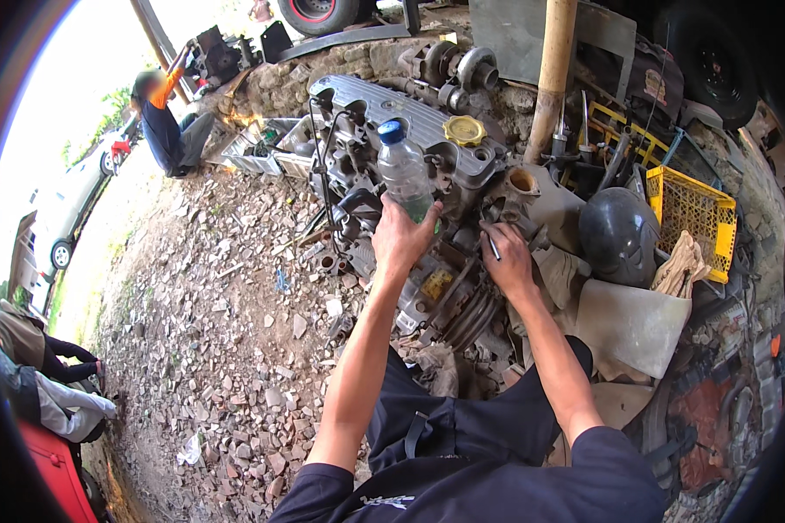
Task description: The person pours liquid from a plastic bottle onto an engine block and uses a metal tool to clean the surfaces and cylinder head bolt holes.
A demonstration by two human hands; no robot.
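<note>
A clear plastic bottle (405,173) with a blue cap is held upright above a greasy engine (410,148), the left hand (401,237) wrapped around its lower part. A thin metal tool (492,246) is pinched in the right hand's (508,261) curled fingers, against the engine's front.

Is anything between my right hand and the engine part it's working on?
Nothing visible. The right hand rests directly on the engine, holding a thin tool against it. The left hand grips a plastic bottle off to its left.
</note>
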